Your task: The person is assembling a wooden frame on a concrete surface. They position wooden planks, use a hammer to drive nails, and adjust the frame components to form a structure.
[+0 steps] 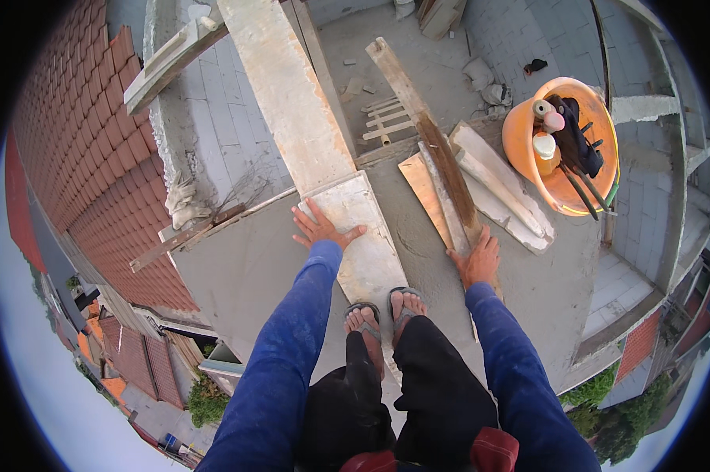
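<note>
My left hand (324, 226) lies with fingers spread on a pale, plaster-smeared board (368, 232) in front of my feet. This board meets the near end of a longer whitish plank (296, 94) that stretches away over the gap. To the right, my right hand (478, 258) grips the near end of a long weathered timber (430, 134), thumb on one side and fingers on the other. Beside that timber lie a thin orange-brown board (427, 200) and whitish wood offcuts (508, 193).
An orange bucket (520, 134) with tools, a bottle and dark cloth stands at the right. Beyond the grey concrete slab's (249, 267) far edge, a lower floor (426, 67) shows a small wooden pallet (386, 119) and sacks. Red roof tiles (95, 149) slope away at left.
</note>
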{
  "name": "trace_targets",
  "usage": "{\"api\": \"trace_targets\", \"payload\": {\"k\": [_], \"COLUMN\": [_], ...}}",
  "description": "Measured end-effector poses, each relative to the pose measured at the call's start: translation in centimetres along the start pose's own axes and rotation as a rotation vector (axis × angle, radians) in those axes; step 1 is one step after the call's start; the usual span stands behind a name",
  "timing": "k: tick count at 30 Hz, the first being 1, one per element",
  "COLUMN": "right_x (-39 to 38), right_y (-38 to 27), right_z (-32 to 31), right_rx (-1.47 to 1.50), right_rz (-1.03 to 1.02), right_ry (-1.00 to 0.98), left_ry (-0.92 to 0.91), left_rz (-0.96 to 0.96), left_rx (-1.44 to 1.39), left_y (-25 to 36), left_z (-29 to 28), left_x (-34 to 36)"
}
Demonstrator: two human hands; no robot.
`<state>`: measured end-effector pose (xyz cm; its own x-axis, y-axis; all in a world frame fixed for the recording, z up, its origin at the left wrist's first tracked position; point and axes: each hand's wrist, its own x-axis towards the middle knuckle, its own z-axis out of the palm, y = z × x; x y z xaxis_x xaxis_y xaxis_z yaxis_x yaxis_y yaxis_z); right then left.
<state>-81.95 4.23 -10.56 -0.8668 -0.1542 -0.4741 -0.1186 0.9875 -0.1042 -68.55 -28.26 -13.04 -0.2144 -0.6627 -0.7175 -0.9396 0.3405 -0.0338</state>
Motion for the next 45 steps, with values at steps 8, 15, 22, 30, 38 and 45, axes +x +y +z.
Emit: {"api": "trace_targets", "payload": {"k": [8, 15, 22, 30, 38, 45], "right_x": [0.7, 0.7, -0.1, 0.0, -0.1, 0.5], "right_y": [0.7, 0.9, 2.1, 1.5, 2.9, 6.3], "right_z": [0.1, 0.3, 0.1, -0.9, -2.5, -0.8], "right_rx": [0.062, 0.065, -0.039, -0.045, 0.113, 0.31], "right_rz": [-0.005, -0.005, -0.098, -0.09, -0.192, -0.404], "right_ry": [-0.029, -0.022, 0.008, -0.002, -0.01, -0.004], "left_ry": [0.067, 0.09, 0.101, 0.131, 0.171, 0.229], "left_rz": [0.006, -0.021, 0.007, -0.005, -0.011, 0.001], "left_rx": [-0.09, -0.037, -0.06, -0.029, -0.06, -0.064], "left_y": [-0.3, -0.6, -1.3, -1.5, -1.6, -1.5], "left_z": [0.9, 1.7, 2.4, 2.4, 2.9, 3.5], "left_x": [1.2, 1.4, 1.7, 2.3, 2.4, 4.0]}}
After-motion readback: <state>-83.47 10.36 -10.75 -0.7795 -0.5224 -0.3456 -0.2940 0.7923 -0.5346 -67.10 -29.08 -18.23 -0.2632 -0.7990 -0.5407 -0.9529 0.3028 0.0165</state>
